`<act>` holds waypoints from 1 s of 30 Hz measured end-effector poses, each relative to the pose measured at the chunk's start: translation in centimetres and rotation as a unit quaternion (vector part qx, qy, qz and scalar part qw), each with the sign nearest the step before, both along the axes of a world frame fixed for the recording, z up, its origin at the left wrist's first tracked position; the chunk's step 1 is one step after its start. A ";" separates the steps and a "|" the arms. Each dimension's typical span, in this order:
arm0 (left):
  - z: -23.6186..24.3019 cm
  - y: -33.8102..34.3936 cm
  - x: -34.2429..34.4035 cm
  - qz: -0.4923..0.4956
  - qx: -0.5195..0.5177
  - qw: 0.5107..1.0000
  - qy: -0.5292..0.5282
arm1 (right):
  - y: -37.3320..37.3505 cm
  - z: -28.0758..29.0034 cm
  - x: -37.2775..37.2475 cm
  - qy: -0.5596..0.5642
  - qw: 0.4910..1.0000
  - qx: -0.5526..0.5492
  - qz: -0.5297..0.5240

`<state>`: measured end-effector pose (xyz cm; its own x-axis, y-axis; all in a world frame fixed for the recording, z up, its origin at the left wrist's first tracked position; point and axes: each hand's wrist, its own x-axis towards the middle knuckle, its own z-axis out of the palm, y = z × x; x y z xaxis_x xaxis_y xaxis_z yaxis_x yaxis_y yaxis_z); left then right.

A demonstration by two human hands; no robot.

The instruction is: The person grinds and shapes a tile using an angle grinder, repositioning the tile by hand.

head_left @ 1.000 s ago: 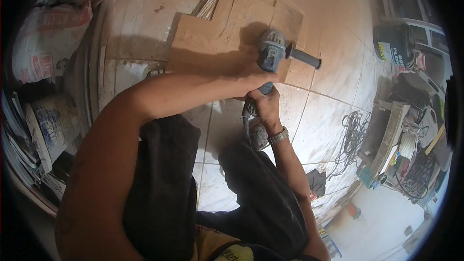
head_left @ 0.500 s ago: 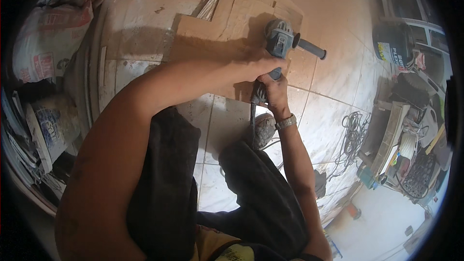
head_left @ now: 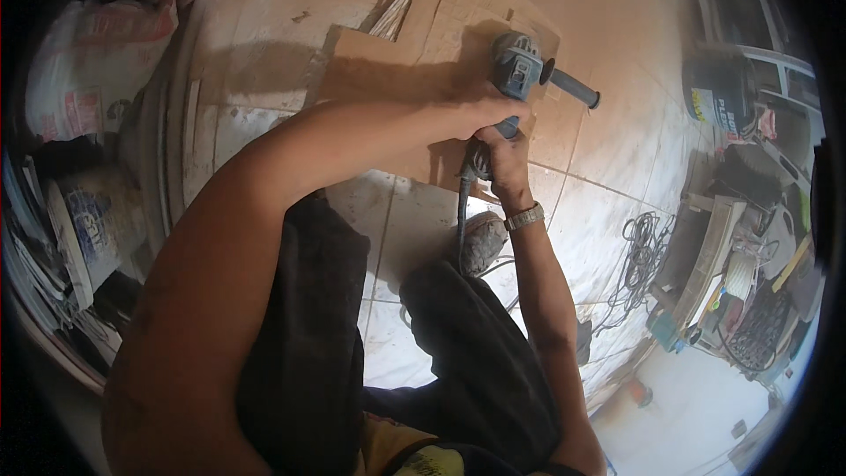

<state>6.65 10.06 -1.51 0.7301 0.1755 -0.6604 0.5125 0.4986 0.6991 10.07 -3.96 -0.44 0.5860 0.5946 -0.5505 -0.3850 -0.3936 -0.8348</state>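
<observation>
An angle grinder (head_left: 517,70) with a grey-blue body and a black side handle (head_left: 576,89) is held over a flat brown sheet (head_left: 423,57) lying on the floor. My left hand (head_left: 495,113) is closed round the grinder's body just behind its head. Right behind it, my right hand (head_left: 508,163), with a metal watch (head_left: 525,217) at the wrist, grips the rear of the body. The black cord (head_left: 463,211) hangs from the tool's back end towards my shoe (head_left: 486,243). Neither hand holds the side handle. The grinder's disc is hidden.
Pale dusty floor tiles (head_left: 608,198) surround the sheet. Coiled black cable (head_left: 645,260) lies at the right, near a cluttered shelf (head_left: 705,256) and a dark bucket (head_left: 718,92). Filled sacks (head_left: 101,70) and a stained white tub (head_left: 97,220) stand at the left.
The whole view has shifted slightly to the left, so everything appears a little further right. Both hands keep their grip on the grinder, which stays at about the same spot over the sheet.
</observation>
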 end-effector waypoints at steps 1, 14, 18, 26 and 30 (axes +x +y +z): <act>1.5 0.0 0.0 -0.006 0.003 1.000 -0.005 | -0.3 -0.4 0.3 -0.020 1.000 0.003 -0.001; -2.3 0.7 -1.5 0.060 -0.097 0.992 -0.051 | 1.6 -0.3 -0.4 -0.042 0.997 -0.002 0.060; -1.9 0.8 -0.7 0.060 -0.080 0.994 -0.035 | 1.5 0.2 -0.4 -0.042 0.998 -0.018 0.047; -0.7 0.1 -0.3 0.021 0.005 1.000 -0.005 | 0.5 0.0 -0.4 -0.025 0.999 -0.021 0.004; -2.2 0.1 -1.8 0.030 -0.106 0.992 -0.063 | 1.0 0.2 -1.4 -0.029 0.999 0.016 0.042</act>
